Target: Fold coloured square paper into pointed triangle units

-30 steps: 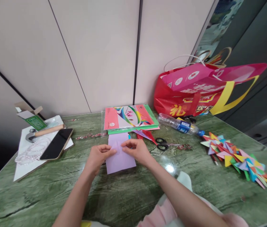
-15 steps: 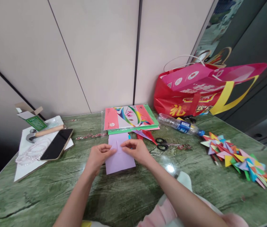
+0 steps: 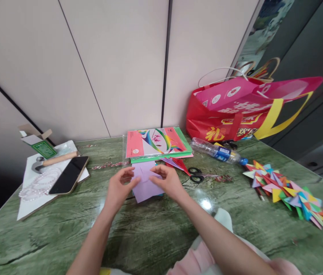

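Observation:
A creased sheet of purple paper [image 3: 147, 191] is held tilted just above the table, between my two hands. My left hand [image 3: 121, 186] pinches its left edge with thumb and fingers. On the opposite edge, my right hand [image 3: 168, 179] pinches it the same way. More purple paper [image 3: 142, 166] shows behind the sheet, below the colored paper pack [image 3: 155, 143]. Folded red and purple paper pieces [image 3: 175, 164] lie just beyond my right hand, beside black-handled scissors [image 3: 196, 174].
On the left are a phone [image 3: 69, 175], a hammer [image 3: 54, 160], clear beads [image 3: 39, 185] and a small green box [image 3: 42, 147]. On the right stand a red bag [image 3: 230, 110], a plastic bottle [image 3: 221, 152] and a pile of colorful folded paper [image 3: 287, 191].
The purple sheet has turned and tilted, its lower edge now rising toward the right. My hands have shifted slightly with it; everything else stays put.

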Motion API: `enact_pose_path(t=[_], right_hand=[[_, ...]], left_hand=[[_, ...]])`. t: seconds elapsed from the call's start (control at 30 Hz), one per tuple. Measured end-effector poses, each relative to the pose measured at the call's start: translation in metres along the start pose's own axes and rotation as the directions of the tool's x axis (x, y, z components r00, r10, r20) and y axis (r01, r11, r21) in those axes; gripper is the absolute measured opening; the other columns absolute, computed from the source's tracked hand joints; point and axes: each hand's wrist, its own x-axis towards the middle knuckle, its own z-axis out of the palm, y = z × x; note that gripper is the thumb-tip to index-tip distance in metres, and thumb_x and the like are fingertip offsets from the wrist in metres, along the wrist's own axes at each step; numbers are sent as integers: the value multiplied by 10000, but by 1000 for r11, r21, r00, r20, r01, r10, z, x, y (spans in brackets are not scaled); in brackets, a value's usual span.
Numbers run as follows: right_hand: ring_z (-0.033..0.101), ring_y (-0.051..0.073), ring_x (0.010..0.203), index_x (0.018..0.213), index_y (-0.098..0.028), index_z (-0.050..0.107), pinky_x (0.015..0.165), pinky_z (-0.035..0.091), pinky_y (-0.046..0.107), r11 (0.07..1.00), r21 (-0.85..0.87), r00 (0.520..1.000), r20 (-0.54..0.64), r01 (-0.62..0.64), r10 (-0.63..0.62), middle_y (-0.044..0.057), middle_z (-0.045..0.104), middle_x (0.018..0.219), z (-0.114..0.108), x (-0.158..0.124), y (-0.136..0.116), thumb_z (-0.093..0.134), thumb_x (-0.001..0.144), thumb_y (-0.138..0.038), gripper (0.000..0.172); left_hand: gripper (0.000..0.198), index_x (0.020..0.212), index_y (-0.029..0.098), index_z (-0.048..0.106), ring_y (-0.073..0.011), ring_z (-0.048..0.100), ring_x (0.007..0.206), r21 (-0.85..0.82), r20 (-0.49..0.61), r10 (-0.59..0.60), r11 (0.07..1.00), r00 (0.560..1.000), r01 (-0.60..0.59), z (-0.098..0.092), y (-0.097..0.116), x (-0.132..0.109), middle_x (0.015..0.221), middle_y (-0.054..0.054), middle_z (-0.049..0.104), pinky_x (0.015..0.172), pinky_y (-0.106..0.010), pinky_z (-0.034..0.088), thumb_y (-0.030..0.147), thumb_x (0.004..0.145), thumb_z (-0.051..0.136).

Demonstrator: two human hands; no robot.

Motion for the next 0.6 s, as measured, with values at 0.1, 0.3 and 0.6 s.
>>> enact_pose_path(t=[0.1,0.3,0.6], right_hand=[[594,160,692,731,-157,621,641,470,272,998,-51,999,-17,47,-48,40,661,737,0,-1,-3,598,655,-186,85],[602,171,712,736,-175,662,666,471,276,975,-143,982,-52,170,-179,41,673,742,0,-5,-8,574,684,-158,104],[588,154,686,713,-186,609,672,465,271,903,-240,915,-106,356,-389,20,632,703,2,-13,-18,571,713,-129,68]], left_hand=[[376,946,181,648,-122,549,598,106,-56,146,984,988,-140,1,6,-2,632,22,590,607,-235,459,292,594,719],[458,962,145,629,-145,567,446,-75,152,-98,991,984,111,8,17,-10,524,8,637,417,-228,427,368,574,726],[235,707,151,620,-203,660,561,-144,169,-77,984,983,102,6,19,-11,579,-39,690,564,-301,538,318,588,735]])
